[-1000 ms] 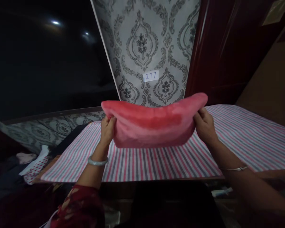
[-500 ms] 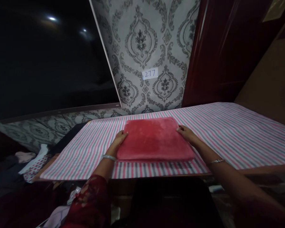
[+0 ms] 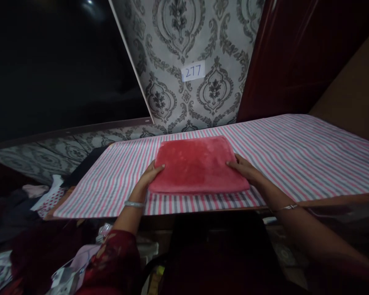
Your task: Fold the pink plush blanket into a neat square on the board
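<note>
A folded red plush cloth (image 3: 197, 164), thick and roughly rectangular, is on or just above the striped cover (image 3: 117, 176) of the table; I cannot tell whether its underside is lifted. My left hand (image 3: 150, 173) grips its left side, thumb on top and the other fingers mostly hidden beside and under the edge. On the opposite side, my right hand (image 3: 244, 167) holds it the same way, thumb pressed on the upper face. Each wrist carries a bracelet.
A large dark screen (image 3: 61, 69) hangs at the left, near patterned wallpaper with a paper label (image 3: 193, 71) reading 277. Behind the table's right part stands a dark red glossy panel (image 3: 289, 61). Clothes (image 3: 49, 200) are heaped at the lower left.
The view has tipped downward, so everything sits higher in the picture. Both thumbs now lie further over the cloth's top, with the fingers around its sides.
</note>
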Tool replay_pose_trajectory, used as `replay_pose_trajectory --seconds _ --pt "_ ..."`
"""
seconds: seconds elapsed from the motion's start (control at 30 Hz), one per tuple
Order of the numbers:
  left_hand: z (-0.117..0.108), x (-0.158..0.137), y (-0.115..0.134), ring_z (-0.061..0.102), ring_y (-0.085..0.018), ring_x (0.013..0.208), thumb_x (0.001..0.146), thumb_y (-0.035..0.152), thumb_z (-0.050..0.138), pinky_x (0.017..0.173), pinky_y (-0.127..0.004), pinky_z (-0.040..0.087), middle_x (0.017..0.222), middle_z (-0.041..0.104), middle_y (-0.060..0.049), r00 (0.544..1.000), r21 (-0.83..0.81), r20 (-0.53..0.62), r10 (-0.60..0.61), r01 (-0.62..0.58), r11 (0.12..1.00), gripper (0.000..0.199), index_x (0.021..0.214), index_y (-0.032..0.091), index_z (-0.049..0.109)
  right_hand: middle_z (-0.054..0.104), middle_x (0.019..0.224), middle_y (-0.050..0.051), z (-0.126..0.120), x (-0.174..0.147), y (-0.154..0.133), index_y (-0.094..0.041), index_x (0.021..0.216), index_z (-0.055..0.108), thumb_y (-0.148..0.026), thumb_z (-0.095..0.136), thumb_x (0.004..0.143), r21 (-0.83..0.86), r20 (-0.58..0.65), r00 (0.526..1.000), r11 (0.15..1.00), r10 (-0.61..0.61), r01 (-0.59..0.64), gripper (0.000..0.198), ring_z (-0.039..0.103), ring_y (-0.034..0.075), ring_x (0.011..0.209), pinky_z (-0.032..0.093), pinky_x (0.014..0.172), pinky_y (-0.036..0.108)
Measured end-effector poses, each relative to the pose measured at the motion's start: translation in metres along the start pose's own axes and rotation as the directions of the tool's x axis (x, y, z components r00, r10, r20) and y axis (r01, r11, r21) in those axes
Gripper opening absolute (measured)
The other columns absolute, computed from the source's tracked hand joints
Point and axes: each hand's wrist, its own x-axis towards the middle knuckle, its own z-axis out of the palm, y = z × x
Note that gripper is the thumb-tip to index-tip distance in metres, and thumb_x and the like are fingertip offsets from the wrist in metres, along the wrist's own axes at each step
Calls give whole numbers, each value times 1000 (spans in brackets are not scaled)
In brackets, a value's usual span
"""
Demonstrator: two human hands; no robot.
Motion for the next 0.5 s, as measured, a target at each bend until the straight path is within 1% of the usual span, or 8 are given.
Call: replay_pose_trajectory --seconds 0.07,0.17,0.23,0.27,0.33,0.37,0.43,0.5 --pt "3 0 10 72 -30 101 62 39 89 86 -38 59 111 75 -12 1000 -31 13 13 -12 999 74 127 18 61 74 109 9 -3 2 -13 -20 119 61 -42 73 71 91 42 999 996 7 -10 54 72 26 91 60 75 34" --pt "3 -9 16 73 -29 100 64 36 88 87 -37 59 108 76 -11 1000 -62 -19 24 -25 998 75 131 19 59 74 109 8 -16 -1 -22 -20 115 65 -44 75 70 69 9 1000 997 -28 28 51 71 25 92 59 76 33" --pt "1 -22 11 74 -29 97 65 36 88 85 -37 60 107 76 -11 1000 -68 -10 -19 19 998 72 128 18 60 73 113 10 -25 -9 -17 -19 114 67 -43 76 69 4 -47 999 1000 6 -6 51 70 27 98 59 79 34" --pt "-1 -28 5 74 -30 95 64 37 88 84 -38 60 106 76 -13 998 -68 16 -56 57 996 70 126 16 62 73 113 11 -29 -13 -11 -19 114 68 -43 76 69 -24 -47 998 999 42 -43 51 70 29 101 59 81 35" --pt "-6 -38 -10 73 -32 95 63 42 88 82 -39 60 105 76 -15 991 -51 75 -107 111 993 70 122 14 64 74 110 13 -34 -21 2 -18 111 70 -43 76 70 -68 -2 994 992 107 -106 48 70 31 103 59 82 38" --pt "-9 -41 -16 73 -33 96 63 44 88 82 -39 60 105 75 -15 992 -26 73 -99 101 995 69 120 14 65 74 107 13 -36 -23 8 -19 110 71 -45 75 72 -85 23 993 990 114 -112 46 69 32 102 59 82 40" --pt "-13 -38 -23 71 -32 101 65 48 86 83 -37 58 105 75 -14 999 76 -34 -14 16 997 63 116 14 68 75 106 13 -38 -20 16 -19 109 72 -47 72 75 -134 27 997 988 75 -70 44 69 32 102 58 83 41" --pt "-15 -27 -22 69 -29 102 69 49 82 81 -33 57 100 74 -11 981 215 -161 105 -69 974 52 107 16 71 75 105 11 -38 -10 14 -19 106 73 -45 69 77 -250 -35 999 968 -7 -2 39 68 31 101 56 83 39"
